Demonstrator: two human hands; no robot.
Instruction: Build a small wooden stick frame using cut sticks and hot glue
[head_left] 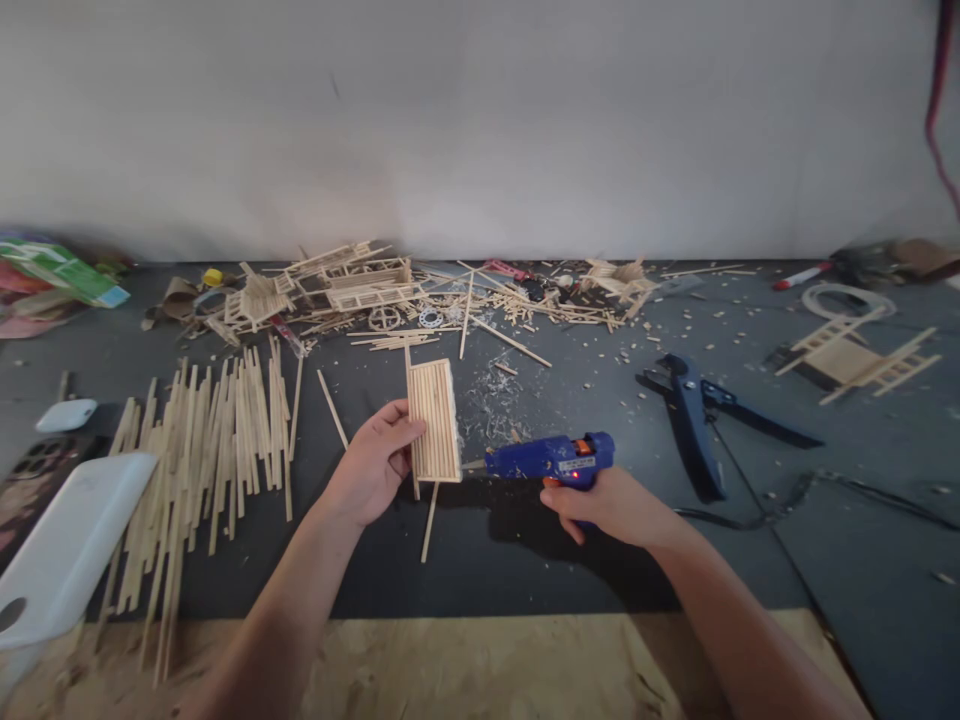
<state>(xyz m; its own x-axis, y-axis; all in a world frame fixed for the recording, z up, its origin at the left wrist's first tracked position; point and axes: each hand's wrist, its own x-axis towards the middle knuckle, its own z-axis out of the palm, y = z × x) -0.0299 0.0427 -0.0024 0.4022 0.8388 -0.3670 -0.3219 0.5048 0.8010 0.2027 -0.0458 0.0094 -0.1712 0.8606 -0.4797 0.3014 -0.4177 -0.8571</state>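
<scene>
My left hand [382, 455] grips a small panel of wooden sticks [436, 420] by its left side, holding it upright over the dark table. My right hand [600, 505] is wrapped round a blue hot glue gun [536, 458] with an orange trigger and a small lit red light. The gun's nozzle points left and meets the panel's lower right corner; whether it touches cannot be made out. A pale strip runs along the panel's right edge. Below the panel, a loose stick [430, 522] shows on the table.
Many wooden sticks [202, 440] lie in a bundle at left, beside a white case-like object [75, 545]. Blue-handled cutters [694, 425] rest at right, near the black cord [787, 505]. Stick-built pieces [360, 285] and scraps line the wall. A stick frame [847, 360] sits far right.
</scene>
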